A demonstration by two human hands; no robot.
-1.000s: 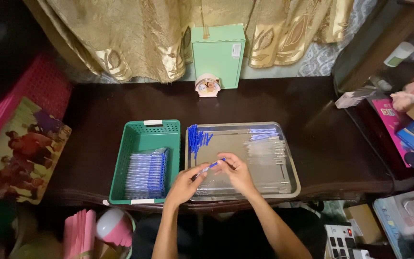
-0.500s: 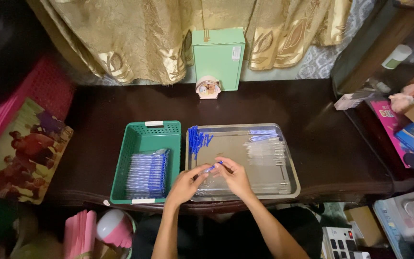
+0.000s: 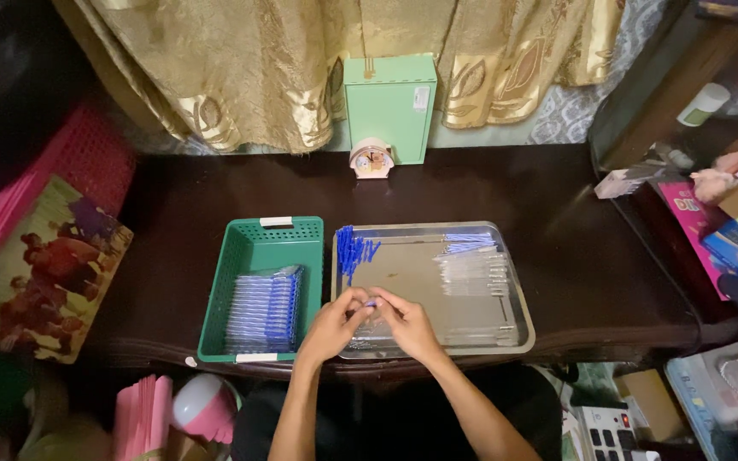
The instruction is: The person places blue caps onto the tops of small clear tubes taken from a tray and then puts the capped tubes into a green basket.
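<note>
Pen assembly, partly done.
Green basket [image 3: 254,256] holds a stack of finished pens [image 3: 262,312]; left hand [image 3: 332,324] and right hand [image 3: 407,326] each grip, fingers clamped, one pen [image 3: 371,303] over the metal tray [image 3: 518,329], where clear barrels [image 3: 471,273] and blue caps [image 3: 350,248] remain.

You are sitting in a lived-in room of a home, not a workshop. Gold patterned curtains [image 3: 301,60] hang behind the dark wooden bench [image 3: 557,222], a small clock [image 3: 371,160] stands on it, and household clutter [image 3: 711,205] crowds both sides.
</note>
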